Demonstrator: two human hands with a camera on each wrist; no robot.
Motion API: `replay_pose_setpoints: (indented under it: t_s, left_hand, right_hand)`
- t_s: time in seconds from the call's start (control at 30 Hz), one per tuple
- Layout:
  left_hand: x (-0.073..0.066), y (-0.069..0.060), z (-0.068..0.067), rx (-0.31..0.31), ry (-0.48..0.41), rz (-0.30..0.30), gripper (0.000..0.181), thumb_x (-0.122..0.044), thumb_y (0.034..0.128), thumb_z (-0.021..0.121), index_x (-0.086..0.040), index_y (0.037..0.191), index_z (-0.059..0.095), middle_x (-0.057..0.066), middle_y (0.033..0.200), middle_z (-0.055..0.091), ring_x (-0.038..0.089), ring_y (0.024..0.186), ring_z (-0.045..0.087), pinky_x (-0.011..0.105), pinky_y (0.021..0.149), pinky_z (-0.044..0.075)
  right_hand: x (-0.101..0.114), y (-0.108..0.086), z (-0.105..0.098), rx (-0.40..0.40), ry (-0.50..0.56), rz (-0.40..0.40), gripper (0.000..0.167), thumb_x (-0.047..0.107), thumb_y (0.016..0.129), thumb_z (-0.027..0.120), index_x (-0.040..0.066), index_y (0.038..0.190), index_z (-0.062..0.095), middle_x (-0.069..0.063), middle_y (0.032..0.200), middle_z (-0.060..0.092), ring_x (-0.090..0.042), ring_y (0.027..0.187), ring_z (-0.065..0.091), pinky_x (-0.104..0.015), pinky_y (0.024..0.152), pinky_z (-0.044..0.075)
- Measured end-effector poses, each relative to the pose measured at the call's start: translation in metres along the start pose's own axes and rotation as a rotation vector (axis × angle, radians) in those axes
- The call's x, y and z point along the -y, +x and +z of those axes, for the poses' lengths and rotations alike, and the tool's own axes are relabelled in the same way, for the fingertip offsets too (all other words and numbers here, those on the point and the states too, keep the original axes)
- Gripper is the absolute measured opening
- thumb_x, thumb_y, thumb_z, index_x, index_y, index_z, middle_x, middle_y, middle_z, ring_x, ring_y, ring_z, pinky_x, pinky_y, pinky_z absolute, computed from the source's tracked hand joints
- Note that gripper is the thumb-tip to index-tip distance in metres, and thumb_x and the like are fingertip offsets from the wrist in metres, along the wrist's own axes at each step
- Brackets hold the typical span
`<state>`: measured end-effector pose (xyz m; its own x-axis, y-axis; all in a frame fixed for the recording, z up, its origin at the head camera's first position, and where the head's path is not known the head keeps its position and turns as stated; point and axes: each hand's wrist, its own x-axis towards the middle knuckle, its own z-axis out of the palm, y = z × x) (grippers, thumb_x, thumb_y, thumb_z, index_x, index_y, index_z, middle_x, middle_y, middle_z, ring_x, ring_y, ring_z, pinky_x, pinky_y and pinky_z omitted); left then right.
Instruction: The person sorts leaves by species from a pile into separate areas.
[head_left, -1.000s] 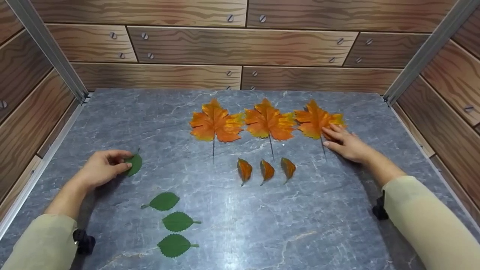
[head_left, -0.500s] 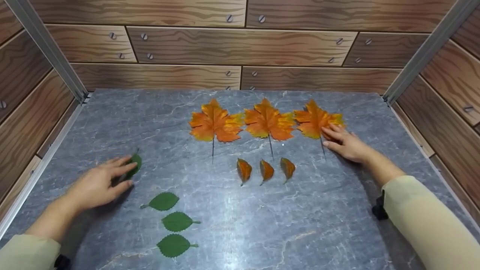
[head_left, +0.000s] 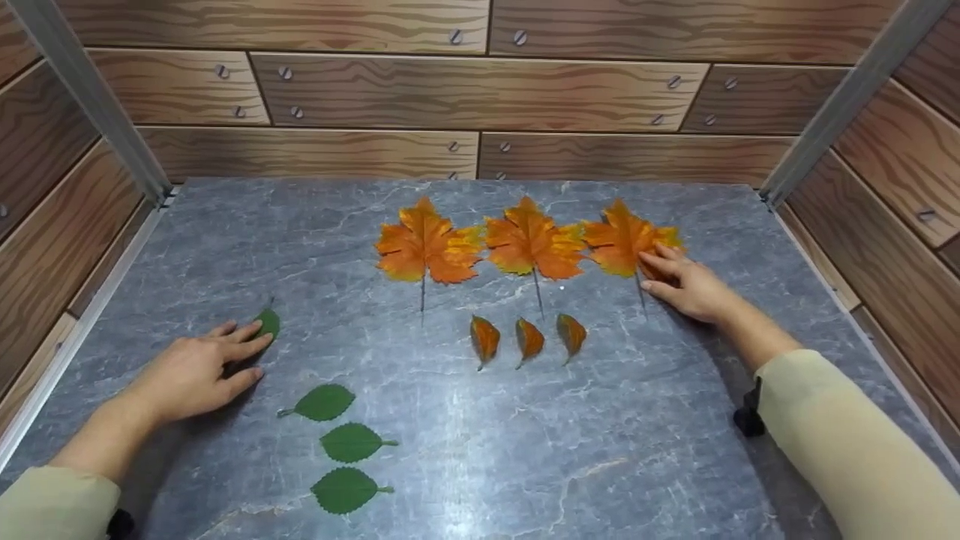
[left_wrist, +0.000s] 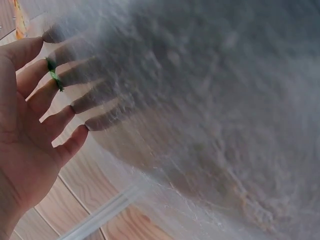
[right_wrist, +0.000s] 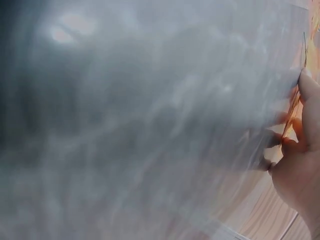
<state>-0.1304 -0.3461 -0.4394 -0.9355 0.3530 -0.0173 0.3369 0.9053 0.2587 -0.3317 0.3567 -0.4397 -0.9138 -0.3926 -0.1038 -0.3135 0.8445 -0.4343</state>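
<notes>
My left hand (head_left: 191,375) lies spread at the table's left, its fingertips touching a green leaf (head_left: 269,324). In the left wrist view that green leaf (left_wrist: 54,75) shows edge-on at the tips of straight fingers. On the far right, my right hand (head_left: 694,289) rests its fingertips on the lower right part of an orange maple leaf (head_left: 621,238), thumb beside the stem. The right wrist view shows this orange leaf (right_wrist: 294,102) edge-on under the fingers. Two more maple leaves, a middle one (head_left: 531,238) and a left one (head_left: 425,244), lie in line with it.
Three small brown-orange curled leaves, left (head_left: 485,341), middle (head_left: 529,341) and right (head_left: 571,337), lie below the maple leaves. Three green leaves, top (head_left: 325,403), middle (head_left: 351,442) and bottom (head_left: 344,490), form a column at front left. Wood-patterned walls (head_left: 480,94) enclose the grey table (head_left: 570,442).
The left thumb and finger have let go of the green leaf; the hand has spread out and moved slightly toward me, fingertips on the leaf. The right hand stays on the maple leaf.
</notes>
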Motion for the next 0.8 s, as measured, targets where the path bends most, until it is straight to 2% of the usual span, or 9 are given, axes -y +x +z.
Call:
replay_pose_setpoints:
  t_s: [0.2, 0.33, 0.43, 0.6, 0.8]
  left_hand:
    - [0.006, -0.014, 0.003, -0.003, 0.023, -0.030, 0.055, -0.037, 0.1027, 0.070, -0.009, 0.150, 0.062, 0.020, 0.156, 0.053, 0.056, 0.138, 0.049, 0.076, 0.100, 0.044]
    - [0.004, -0.014, 0.004, -0.004, 0.018, -0.027, 0.056, -0.037, 0.1029, 0.069, -0.009, 0.150, 0.061, 0.020, 0.156, 0.052, 0.056, 0.139, 0.048, 0.077, 0.101, 0.043]
    - [0.002, -0.010, 0.002, -0.002, 0.014, -0.020, 0.056, -0.037, 0.1033, 0.069, -0.009, 0.151, 0.061, 0.020, 0.156, 0.051, 0.056, 0.139, 0.047, 0.078, 0.102, 0.041]
    - [0.000, -0.005, 0.000, 0.001, 0.014, -0.018, 0.056, -0.037, 0.1036, 0.068, -0.009, 0.152, 0.060, 0.020, 0.157, 0.050, 0.056, 0.141, 0.046, 0.080, 0.103, 0.039]
    - [-0.003, 0.000, 0.000, -0.005, 0.009, 0.006, 0.055, -0.035, 0.1038, 0.068, -0.008, 0.151, 0.060, 0.020, 0.157, 0.051, 0.056, 0.140, 0.047, 0.078, 0.104, 0.040]
  right_hand:
    - [0.017, 0.004, 0.005, -0.065, 0.041, -0.046, 0.068, 0.041, 0.108, 0.063, 0.010, 0.164, 0.042, -0.021, 0.174, 0.018, -0.052, 0.158, 0.011, -0.072, 0.122, 0.014]
    - [0.033, -0.003, -0.002, -0.150, 0.082, -0.087, 0.063, 0.036, 0.107, 0.066, 0.009, 0.161, 0.047, -0.020, 0.172, 0.026, -0.051, 0.157, 0.018, -0.070, 0.123, 0.017]
    - [0.055, -0.008, -0.008, -0.212, 0.108, -0.165, 0.059, 0.031, 0.107, 0.068, 0.009, 0.159, 0.051, -0.016, 0.170, 0.035, -0.047, 0.155, 0.027, -0.068, 0.122, 0.023]
    - [0.118, -0.013, -0.001, -0.244, 0.108, -0.371, 0.054, 0.025, 0.105, 0.071, 0.013, 0.155, 0.056, -0.009, 0.163, 0.047, -0.037, 0.149, 0.045, -0.061, 0.120, 0.034]
    - [0.206, -0.025, 0.026, -0.160, 0.153, -0.595, 0.049, 0.023, 0.103, 0.073, 0.016, 0.150, 0.062, -0.001, 0.155, 0.057, -0.023, 0.143, 0.053, -0.046, 0.119, 0.040]
